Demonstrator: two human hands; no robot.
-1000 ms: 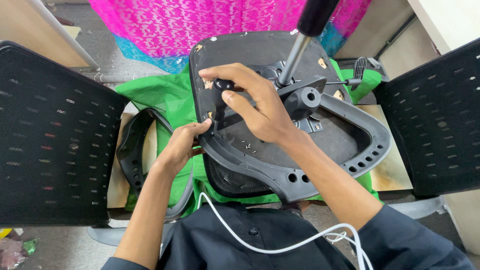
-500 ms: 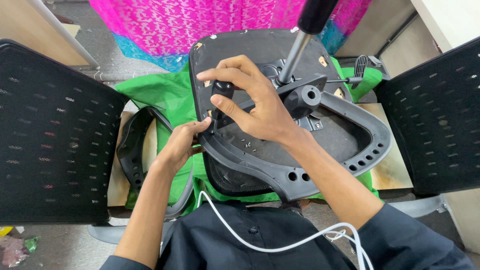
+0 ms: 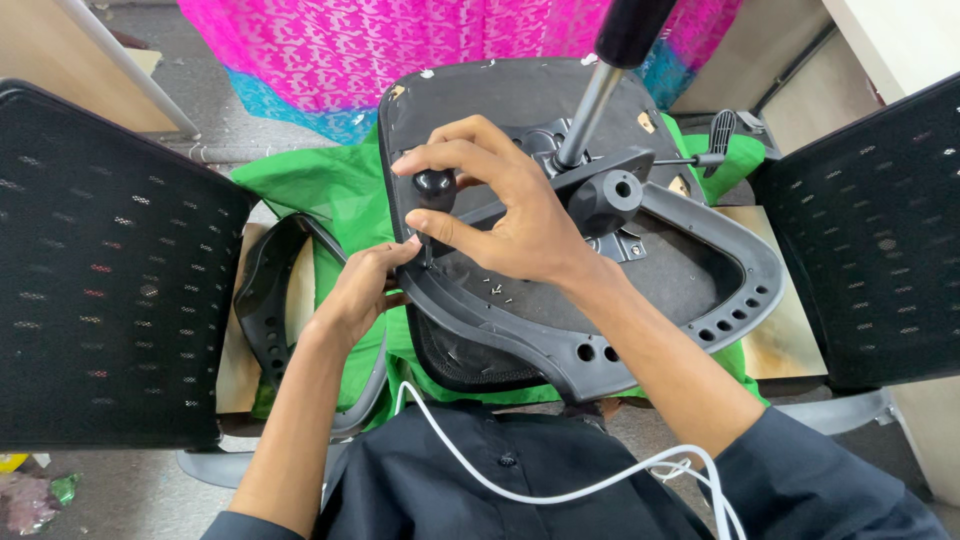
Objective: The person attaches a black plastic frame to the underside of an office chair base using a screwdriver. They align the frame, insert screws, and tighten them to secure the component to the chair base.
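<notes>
Hands on an upturned office chair seat

The right hand (image 3: 515, 215) pinches a black-knobbed tool (image 3: 433, 187) against the seat underside (image 3: 520, 100); the left hand (image 3: 365, 285), fingers curled, steadies the grey armrest frame (image 3: 620, 355) on green cloth (image 3: 320, 190).

Layout around the upturned seat base (image 3: 520, 110).
The gas-lift column (image 3: 590, 105) rises from its middle; an armrest frame (image 3: 720, 290) wraps its right; mesh backrests (image 3: 100, 300) stand at both sides; a loose armrest (image 3: 262, 300) lies left.
</notes>
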